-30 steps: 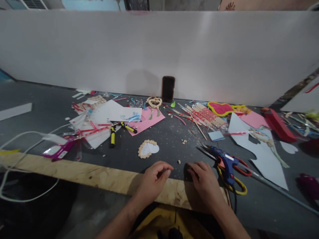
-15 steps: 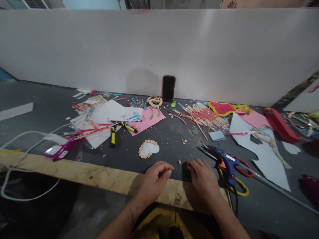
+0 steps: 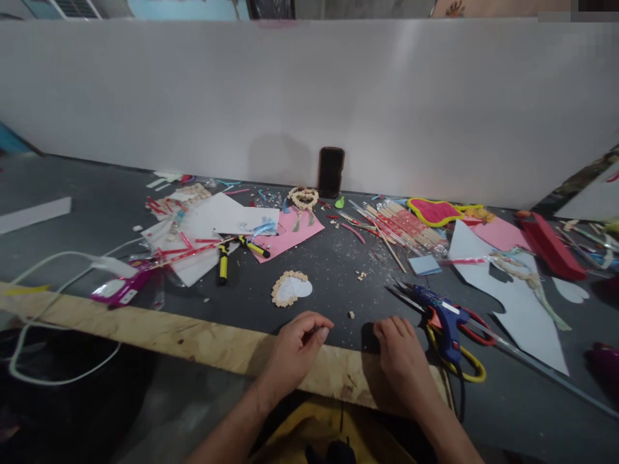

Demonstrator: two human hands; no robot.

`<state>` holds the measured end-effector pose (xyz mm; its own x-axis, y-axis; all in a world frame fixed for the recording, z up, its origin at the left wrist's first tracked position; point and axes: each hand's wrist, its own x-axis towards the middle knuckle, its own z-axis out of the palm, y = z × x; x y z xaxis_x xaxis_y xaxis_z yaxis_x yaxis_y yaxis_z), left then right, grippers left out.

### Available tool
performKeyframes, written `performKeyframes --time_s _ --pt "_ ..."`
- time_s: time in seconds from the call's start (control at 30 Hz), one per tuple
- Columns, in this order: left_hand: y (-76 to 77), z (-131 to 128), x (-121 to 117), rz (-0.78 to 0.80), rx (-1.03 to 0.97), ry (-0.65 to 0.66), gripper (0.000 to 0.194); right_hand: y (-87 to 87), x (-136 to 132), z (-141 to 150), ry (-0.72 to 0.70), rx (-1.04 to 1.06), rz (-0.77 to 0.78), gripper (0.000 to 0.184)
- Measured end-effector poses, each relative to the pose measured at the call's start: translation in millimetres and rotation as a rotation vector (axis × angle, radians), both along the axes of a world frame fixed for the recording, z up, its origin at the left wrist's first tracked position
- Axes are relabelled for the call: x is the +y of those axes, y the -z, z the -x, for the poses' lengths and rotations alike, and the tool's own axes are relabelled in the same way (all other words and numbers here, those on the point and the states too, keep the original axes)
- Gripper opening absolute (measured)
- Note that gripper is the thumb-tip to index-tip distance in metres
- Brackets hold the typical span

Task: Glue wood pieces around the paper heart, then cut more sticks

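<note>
Hands (image 3: 298, 345) (image 3: 401, 353) apart over wooden edge (image 3: 213, 341), heart (image 3: 291, 289) beyond

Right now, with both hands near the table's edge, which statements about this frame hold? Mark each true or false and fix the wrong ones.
1. The phone stands upright near the white panel. True.
2. The left hand is gripping the blue glue gun. False: it lies on the table, beyond the right hand.
3. Beads border the small white cutout all the way round. False: its right end is bare.
4. Tassels lie over the pink paper beside the white sheets. True.
</note>
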<state>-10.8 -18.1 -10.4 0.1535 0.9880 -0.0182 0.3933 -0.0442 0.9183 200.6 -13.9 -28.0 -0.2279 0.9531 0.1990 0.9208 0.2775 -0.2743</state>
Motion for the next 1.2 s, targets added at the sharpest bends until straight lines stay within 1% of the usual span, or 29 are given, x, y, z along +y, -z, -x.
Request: performKeyframes --time_s 0.13,0.3,0.4,0.5,0.57,0.6,0.7,0.77,0.8,0.9,1.0,1.1,1.2 --pt "0.0 -1.4 -1.1 -0.001 0.002 0.008 0.019 -3.9 -3.1 -5.2 0.065 0.074 -0.007 0.021" --pt "-2.6 -4.0 -1.2 0.002 0.010 0.015 0.019 -20.3 -9.2 -13.1 0.151 0.202 -0.015 0.013" --pt "-2.2 -4.5 -1.2 0.001 0.013 0.028 0.018 -27.1 -16.4 -18.4 0.199 0.340 0.052 0.011" --pt "-2.5 -8.7 -0.4 -0.009 0.045 0.048 0.017 -24.4 -22.3 -20.3 0.198 0.376 0.108 0.012" --pt "-4.8 -16.1 3.0 -0.053 0.101 0.089 0.017 -19.2 -24.9 -20.0 0.203 0.381 0.111 0.009" --pt "-6.4 -21.6 6.2 -0.095 0.141 0.129 0.017 -16.5 -26.0 -19.9 0.209 0.395 0.106 0.012" --pt "-10.4 -43.4 22.0 -0.274 0.303 0.318 0.023 -10.8 -28.9 -20.8 0.207 0.426 0.055 0.024" --pt "-10.6 -60.2 35.2 -0.366 0.423 0.419 0.025 -9.0 -31.0 -22.9 0.189 0.426 0.028 0.022" --pt "-9.8 -68.4 41.3 -0.385 0.479 0.450 0.025 -8.3 -32.1 -24.3 0.183 0.425 0.021 0.021" --pt "-5.8 -88.8 53.7 -0.386 0.614 0.483 0.023 -6.3 -35.8 -28.2 0.178 0.431 0.013 0.020" --pt "-2.9 -100.8 55.7 -0.389 0.694 0.482 0.017 -5.5 -39.7 -30.8 0.175 0.434 0.008 0.019" --pt "-2.6 -104.7 53.3 -0.405 0.728 0.490 0.011 -9.7 -44.3 -32.9 0.164 0.429 0.005 0.019" --pt "-3.6 -99.1 54.1 -0.418 0.713 0.474 0.012 -18.6 -48.8 -38.3 0.163 0.396 -0.050 0.020"
